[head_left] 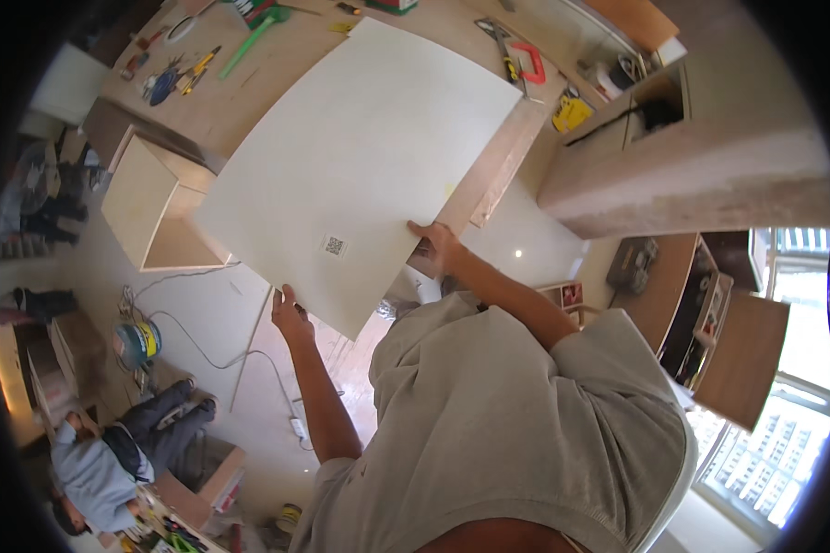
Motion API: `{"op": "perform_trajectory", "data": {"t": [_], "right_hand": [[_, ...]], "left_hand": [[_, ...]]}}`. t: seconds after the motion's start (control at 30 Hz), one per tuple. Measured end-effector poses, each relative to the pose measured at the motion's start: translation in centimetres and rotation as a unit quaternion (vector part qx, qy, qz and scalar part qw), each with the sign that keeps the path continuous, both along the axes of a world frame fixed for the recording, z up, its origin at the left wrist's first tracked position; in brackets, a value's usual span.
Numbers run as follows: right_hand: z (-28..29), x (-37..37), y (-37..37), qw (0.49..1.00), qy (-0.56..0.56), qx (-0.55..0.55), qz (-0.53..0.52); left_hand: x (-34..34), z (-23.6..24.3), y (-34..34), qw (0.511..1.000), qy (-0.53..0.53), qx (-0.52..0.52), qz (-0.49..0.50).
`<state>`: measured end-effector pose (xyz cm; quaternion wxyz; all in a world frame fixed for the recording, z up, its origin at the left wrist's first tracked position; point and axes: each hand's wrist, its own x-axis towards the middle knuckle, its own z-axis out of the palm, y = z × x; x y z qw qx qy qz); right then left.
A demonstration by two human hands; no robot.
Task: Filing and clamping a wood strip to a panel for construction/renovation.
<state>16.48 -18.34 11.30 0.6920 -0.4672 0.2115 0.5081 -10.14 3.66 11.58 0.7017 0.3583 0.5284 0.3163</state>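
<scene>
A large white board point(360, 138) with a small square code label point(335, 245) near its near end spans the middle of the view. Its far part lies over a wooden worktable. My left hand point(291, 318) grips the near left edge, thumb on top and fingers partly hidden beneath. Along the right edge, my right hand point(436, 247) holds the board with its thumb on the upper face; the other fingers are mostly hidden under it.
On the worktable point(286, 69) lie a green hammer-like tool point(252, 41), a red clamp point(530, 63) and small hand tools. An open wooden box point(171, 207) stands left. A cable point(198, 355) crosses the floor. Another person point(111, 461) is at lower left.
</scene>
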Motion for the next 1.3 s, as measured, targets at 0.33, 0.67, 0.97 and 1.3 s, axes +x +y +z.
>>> {"op": "perform_trajectory", "data": {"t": [0.33, 0.67, 0.97, 1.3], "right_hand": [[-1.1, -1.2, -5.4, 0.997, -0.057, -0.056, 0.005], [-4.1, 4.1, -4.4, 0.989, -0.118, -0.085, -0.023], [-3.7, 4.5, -4.0, 0.99, -0.108, -0.058, 0.068], [-2.3, 4.8, -3.0, 0.985, -0.137, -0.086, 0.055]], "left_hand": [[-0.9, -4.1, -3.3, 0.999, -0.026, -0.021, -0.039], [4.7, -4.1, -2.6, 0.997, -0.015, -0.06, -0.039], [4.8, -4.6, -0.8, 0.992, -0.078, -0.099, -0.008], [6.2, -5.1, 0.8, 0.951, -0.274, -0.134, -0.045]]}}
